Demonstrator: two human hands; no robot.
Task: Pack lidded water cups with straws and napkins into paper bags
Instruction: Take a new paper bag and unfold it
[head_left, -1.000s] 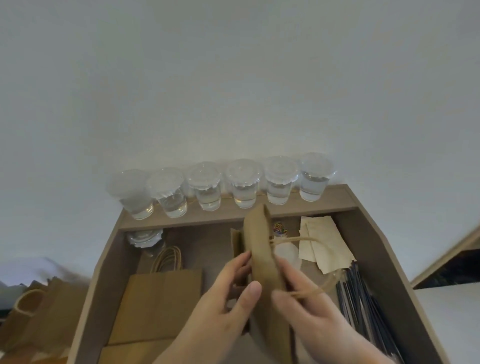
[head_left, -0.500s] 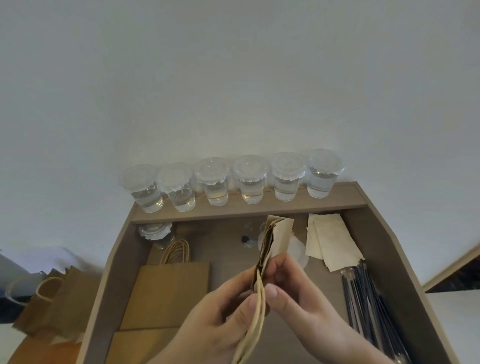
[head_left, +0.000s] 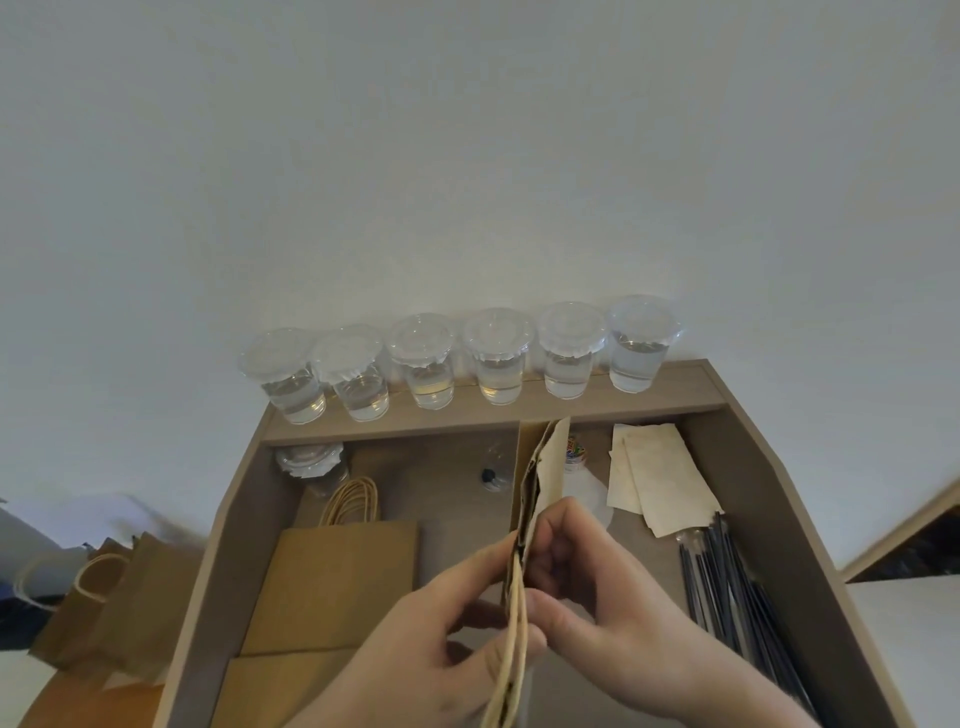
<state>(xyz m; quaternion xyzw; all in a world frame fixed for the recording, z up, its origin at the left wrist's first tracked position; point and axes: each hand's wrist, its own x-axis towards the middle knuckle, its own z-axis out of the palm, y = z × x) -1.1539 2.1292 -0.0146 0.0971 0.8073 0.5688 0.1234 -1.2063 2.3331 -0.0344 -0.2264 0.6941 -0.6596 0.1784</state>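
Above the desk (head_left: 441, 452), my left hand (head_left: 441, 644) and right hand (head_left: 613, 597) pinch a flat paper bag (head_left: 551, 467); next I'd open it.

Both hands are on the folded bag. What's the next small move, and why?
Probably pull the bag open by its two sides. The left hand and right hand pinch it edge-on, and it is nearly flat with only a slit at its top, so none of the cups would fit in yet.
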